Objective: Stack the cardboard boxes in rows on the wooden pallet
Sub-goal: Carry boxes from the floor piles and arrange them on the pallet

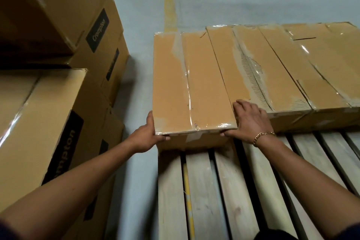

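A taped cardboard box (187, 84) sits at the near-left end of a row on the wooden pallet (220, 185). My left hand (148, 136) grips its near-left corner, thumb on the side and fingers under the top edge. On the near-right corner my right hand (251, 121) holds the box, fingers lying over the seam with the neighbouring box (261, 72). A third box (327, 64) lies at the right end of the row. All the box tops are brown with clear tape.
Tall stacks of printed cardboard boxes (64, 68) stand on the left, with a strip of grey floor (136, 115) between them and the pallet. A yellow floor line (169, 0) runs away at the back. Bare pallet slats fill the foreground.
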{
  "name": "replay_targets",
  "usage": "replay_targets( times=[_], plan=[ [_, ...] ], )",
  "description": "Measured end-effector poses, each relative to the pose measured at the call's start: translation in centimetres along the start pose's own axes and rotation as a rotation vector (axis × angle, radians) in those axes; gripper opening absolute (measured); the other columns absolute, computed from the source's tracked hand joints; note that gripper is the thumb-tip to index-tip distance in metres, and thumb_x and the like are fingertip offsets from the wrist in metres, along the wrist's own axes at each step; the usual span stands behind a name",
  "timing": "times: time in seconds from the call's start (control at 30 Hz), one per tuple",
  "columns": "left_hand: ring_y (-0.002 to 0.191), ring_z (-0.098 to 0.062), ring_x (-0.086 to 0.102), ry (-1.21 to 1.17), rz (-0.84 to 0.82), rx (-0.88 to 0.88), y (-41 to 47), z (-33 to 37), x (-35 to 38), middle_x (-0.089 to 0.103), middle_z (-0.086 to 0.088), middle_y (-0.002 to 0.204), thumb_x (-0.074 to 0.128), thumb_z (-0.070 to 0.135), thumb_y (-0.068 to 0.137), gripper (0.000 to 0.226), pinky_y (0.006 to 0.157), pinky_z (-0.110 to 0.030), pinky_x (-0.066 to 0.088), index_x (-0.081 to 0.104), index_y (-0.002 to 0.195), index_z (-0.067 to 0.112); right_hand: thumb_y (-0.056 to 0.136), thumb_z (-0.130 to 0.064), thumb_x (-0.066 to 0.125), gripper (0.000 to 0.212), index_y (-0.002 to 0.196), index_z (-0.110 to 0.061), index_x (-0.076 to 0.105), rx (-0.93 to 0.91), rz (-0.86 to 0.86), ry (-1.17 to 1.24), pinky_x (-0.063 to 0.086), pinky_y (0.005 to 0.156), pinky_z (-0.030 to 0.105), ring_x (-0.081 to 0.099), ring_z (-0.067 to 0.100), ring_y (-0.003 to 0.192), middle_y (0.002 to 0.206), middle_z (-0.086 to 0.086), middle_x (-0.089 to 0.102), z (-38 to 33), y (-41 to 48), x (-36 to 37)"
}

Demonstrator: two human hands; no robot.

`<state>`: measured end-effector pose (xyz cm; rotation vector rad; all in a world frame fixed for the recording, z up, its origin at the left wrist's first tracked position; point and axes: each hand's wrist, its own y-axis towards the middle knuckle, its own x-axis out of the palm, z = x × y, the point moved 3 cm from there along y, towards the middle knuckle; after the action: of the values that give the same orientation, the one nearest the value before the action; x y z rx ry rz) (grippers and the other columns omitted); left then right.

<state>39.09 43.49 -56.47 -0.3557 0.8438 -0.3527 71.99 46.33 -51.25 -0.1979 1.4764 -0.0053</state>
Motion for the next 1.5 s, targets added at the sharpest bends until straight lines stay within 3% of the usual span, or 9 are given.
replay_targets(
  times=[0.13, 0.27, 0.33, 0.5, 0.67, 0.87, 1.07, 1.3, 1.5],
  plan=[
    [0.104, -0.022, 0.054, -0.025, -0.015, 0.041, 0.7, 0.4, -1.0, 0.052, -0.004, 0.138, 0.077, 0.042, 0.088, 0.108, 0.086, -0.030, 0.043, -0.004, 0.157, 0.025, 0.045, -0.097, 0.057, 0.106, 0.122, -0.025, 0.045, -0.037, 0.060, -0.117, 0.046, 0.092, 0.043, 0.049, 0.025, 0.113, 0.127, -0.001, 0.047, -0.1, 1.4, -0.8],
    [0.091, -0.016, 0.055, -0.058, -0.001, 0.045, 0.5, 0.3, -1.2, 0.053, 0.004, 0.124, 0.080, 0.043, 0.084, 0.108, 0.068, -0.019, 0.043, 0.002, 0.159, 0.028, 0.043, -0.099, 0.053, 0.105, 0.117, -0.025, 0.046, -0.048, 0.073, -0.160, 0.047, 0.088, 0.043, 0.050, 0.024, 0.109, 0.121, -0.001, 0.048, -0.1, 1.5, -1.0],
    [0.098, -0.015, 0.057, -0.148, 0.001, 0.037, 0.5, 0.0, -1.2, 0.055, 0.004, 0.136, 0.082, 0.047, 0.081, 0.107, 0.077, -0.019, 0.047, 0.009, 0.158, 0.033, 0.046, -0.098, 0.053, 0.109, 0.128, -0.026, 0.042, -0.034, 0.062, -0.135, 0.046, 0.092, 0.044, 0.047, 0.024, 0.117, 0.132, -0.001, 0.045, -0.2, 1.2, -0.9],
    [0.143, -0.029, 0.038, -0.684, -0.024, -0.145, 0.3, 0.1, 0.4, 0.035, 0.008, 0.159, 0.065, 0.076, 0.078, 0.104, 0.108, -0.056, 0.039, 0.012, 0.160, 0.038, 0.056, -0.102, 0.035, 0.121, 0.152, -0.030, 0.018, -0.002, 0.032, -0.061, 0.036, 0.106, 0.045, 0.029, 0.026, 0.137, 0.157, -0.001, 0.021, -0.1, 0.4, 0.7],
    [0.142, -0.025, 0.041, -0.884, 0.180, -0.171, 1.0, -0.4, 3.5, 0.042, 0.007, 0.156, 0.069, 0.060, 0.086, 0.091, 0.114, -0.051, 0.035, 0.017, 0.158, 0.044, 0.057, -0.102, 0.011, 0.127, 0.156, -0.024, 0.013, 0.013, 0.061, -0.107, 0.031, 0.108, 0.048, 0.024, 0.029, 0.139, 0.160, 0.003, 0.017, -0.1, 0.2, 2.7],
    [0.145, -0.022, 0.038, -0.934, 0.189, -0.113, 1.0, -1.4, 4.7, 0.039, 0.008, 0.160, 0.071, 0.065, 0.079, 0.099, 0.119, -0.048, 0.031, 0.013, 0.158, 0.048, 0.063, -0.093, 0.030, 0.118, 0.154, -0.018, 0.028, 0.004, 0.146, -0.073, 0.033, 0.107, 0.053, 0.032, 0.033, 0.136, 0.159, 0.006, 0.029, -0.1, -0.3, 3.6],
    [0.148, -0.026, 0.034, -0.899, 0.250, -0.112, 2.0, -1.1, 4.1, 0.034, 0.005, 0.162, 0.068, 0.057, 0.089, 0.090, 0.118, -0.042, 0.029, 0.014, 0.160, 0.044, 0.056, -0.076, 0.075, 0.104, 0.140, -0.022, 0.047, 0.045, 0.230, -0.045, 0.043, 0.092, 0.049, 0.046, 0.034, 0.117, 0.146, 0.005, 0.046, -0.3, 0.6, 3.0],
    [0.149, -0.027, 0.032, -0.929, 0.265, -0.111, 4.0, -0.3, 2.1, 0.033, 0.005, 0.163, 0.072, 0.066, 0.079, 0.098, 0.118, -0.045, 0.030, 0.018, 0.158, 0.046, 0.053, -0.066, 0.083, 0.077, 0.107, -0.018, 0.058, 0.093, 0.311, -0.041, 0.043, 0.075, 0.048, 0.048, 0.034, 0.093, 0.106, 0.010, 0.052, -1.2, 2.2, 2.6],
    [0.140, -0.026, 0.042, -1.001, 0.263, -0.152, 4.2, -1.0, 1.9, 0.041, 0.004, 0.158, 0.054, 0.073, 0.088, 0.080, 0.109, -0.051, 0.040, 0.031, 0.157, 0.039, 0.055, -0.082, 0.069, 0.096, 0.126, -0.020, 0.051, 0.124, 0.319, -0.015, 0.040, 0.088, 0.049, 0.047, 0.035, 0.110, 0.125, 0.012, 0.050, -1.4, 2.3, 1.8]
  ],
)
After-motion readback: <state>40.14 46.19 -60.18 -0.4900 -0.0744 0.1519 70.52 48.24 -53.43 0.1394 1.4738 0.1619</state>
